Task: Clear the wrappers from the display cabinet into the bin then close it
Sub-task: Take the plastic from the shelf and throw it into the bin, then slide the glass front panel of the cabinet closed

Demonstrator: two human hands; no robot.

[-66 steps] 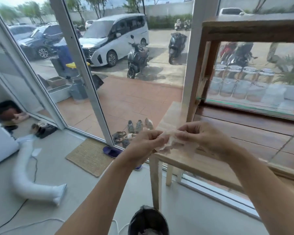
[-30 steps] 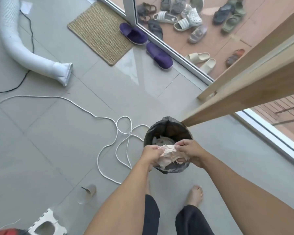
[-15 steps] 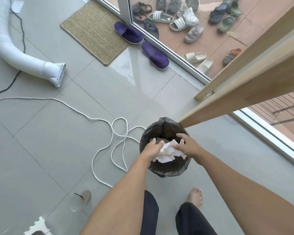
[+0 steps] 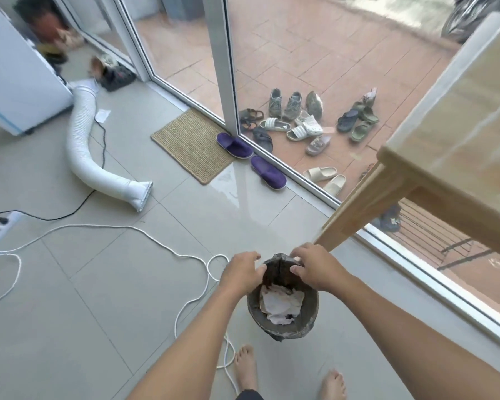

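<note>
A small round bin (image 4: 311, 319) lined with a dark bag stands on the floor between my feet and the table leg. Crumpled white wrappers (image 4: 282, 304) lie inside it. My left hand (image 4: 240, 274) hovers over the bin's left rim, fingers spread, holding nothing. Over the far rim is my right hand (image 4: 315, 268), fingers apart and also bare. The display cabinet is out of view.
A wooden table (image 4: 445, 157) juts in at the right, its leg (image 4: 358, 215) slanting down to the bin. A white rope (image 4: 127, 235) loops across the tiles at the left. A white duct hose (image 4: 90, 157), doormat (image 4: 194, 142) and purple slippers (image 4: 248, 157) lie beyond.
The wrappers left my hands and now lie in the bin. Both hands have lifted off them, fingers spread. My view has tilted upward, showing more of the glass door and table.
</note>
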